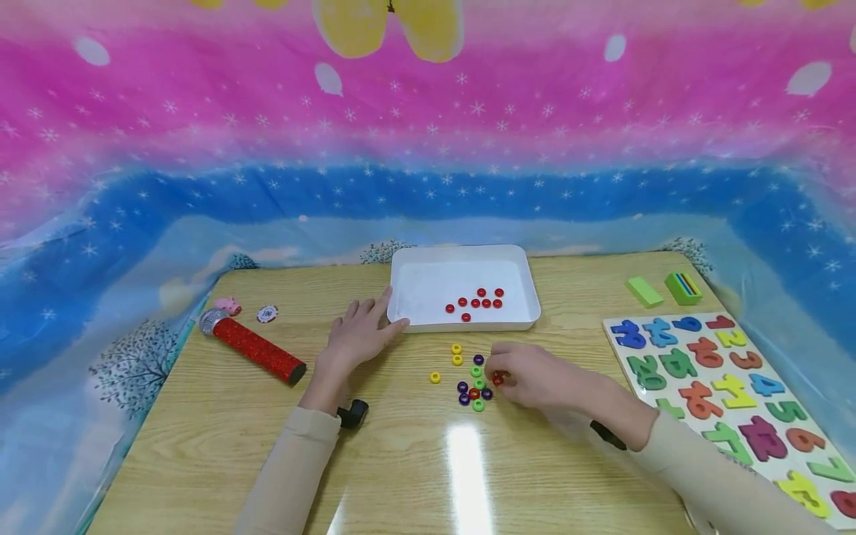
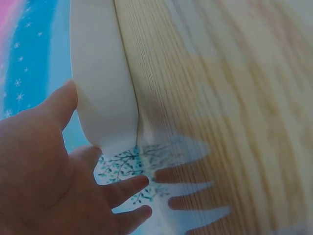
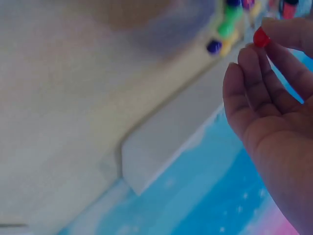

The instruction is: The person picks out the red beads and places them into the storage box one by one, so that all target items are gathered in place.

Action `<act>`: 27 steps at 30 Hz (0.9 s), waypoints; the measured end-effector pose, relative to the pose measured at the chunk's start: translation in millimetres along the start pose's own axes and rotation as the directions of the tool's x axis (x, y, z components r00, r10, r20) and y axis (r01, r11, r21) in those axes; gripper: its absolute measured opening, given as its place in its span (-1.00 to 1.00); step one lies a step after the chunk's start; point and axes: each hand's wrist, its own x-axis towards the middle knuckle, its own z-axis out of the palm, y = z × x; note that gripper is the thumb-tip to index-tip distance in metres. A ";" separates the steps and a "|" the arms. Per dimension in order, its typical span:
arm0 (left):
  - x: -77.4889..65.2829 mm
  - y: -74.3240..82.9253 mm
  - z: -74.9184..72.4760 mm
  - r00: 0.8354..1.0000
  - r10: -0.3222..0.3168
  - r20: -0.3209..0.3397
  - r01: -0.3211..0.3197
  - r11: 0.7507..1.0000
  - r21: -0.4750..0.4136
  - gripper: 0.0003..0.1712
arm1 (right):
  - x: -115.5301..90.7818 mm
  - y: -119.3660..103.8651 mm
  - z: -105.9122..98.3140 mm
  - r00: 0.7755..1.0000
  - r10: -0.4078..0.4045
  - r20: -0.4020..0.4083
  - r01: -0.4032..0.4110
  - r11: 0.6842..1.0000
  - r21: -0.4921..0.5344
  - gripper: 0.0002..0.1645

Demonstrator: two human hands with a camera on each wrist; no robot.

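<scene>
Thumb and index finger of my right hand (image 1: 531,374) pinch a small red bead (image 3: 261,37), just right of a loose group of beads. In that group on the table are green beads (image 1: 478,406), purple beads (image 1: 463,387), yellow beads (image 1: 457,349) and another red bead (image 1: 474,393). Behind them stands a white tray (image 1: 428,327) with several red beads (image 1: 475,303) lying in it. My left hand (image 1: 357,333) rests at the tray's front left corner, thumb and index finger against its rim, the other fingers spread.
To the left lie a red glittery microphone (image 1: 257,349), a white poker chip (image 1: 267,313) and a pink pig figure (image 1: 229,305). A number puzzle board (image 1: 642,379) reaches under the right forearm's side. Behind it are a green block (image 1: 645,292) and a green box (image 1: 683,289).
</scene>
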 end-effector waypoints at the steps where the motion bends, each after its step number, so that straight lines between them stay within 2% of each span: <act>1: 0.0 -0.5 0.1 1.000 0.000 0.000 0.000 1.000 0.002 -0.12 | 3.4 2.3 -3.9 1.000 0.012 -0.010 -0.012 1.000 0.004 -0.81; 9: 0.2 -4.2 0.7 1.000 -0.005 0.002 0.005 1.000 0.002 -0.12 | 43.0 21.6 -29.1 0.996 0.050 -0.078 -0.049 0.999 0.012 -0.83; 15: -1.1 -4.3 -0.6 1.000 -0.010 0.008 0.010 1.000 -0.002 -0.12 | 78.7 37.8 -37.2 0.994 0.064 -0.093 -0.060 0.997 0.041 -0.85; 21: -0.5 -3.7 -1.0 1.000 -0.013 -0.002 0.013 1.000 -0.007 -0.12 | 114.2 55.2 -36.6 0.983 0.168 -0.068 -0.167 0.986 0.025 -0.82; 27: 1.9 -2.5 0.3 1.000 -0.001 0.004 0.001 1.000 0.006 -0.12 | 138.2 66.9 -29.6 0.956 0.293 0.019 -0.293 0.956 -0.011 -0.81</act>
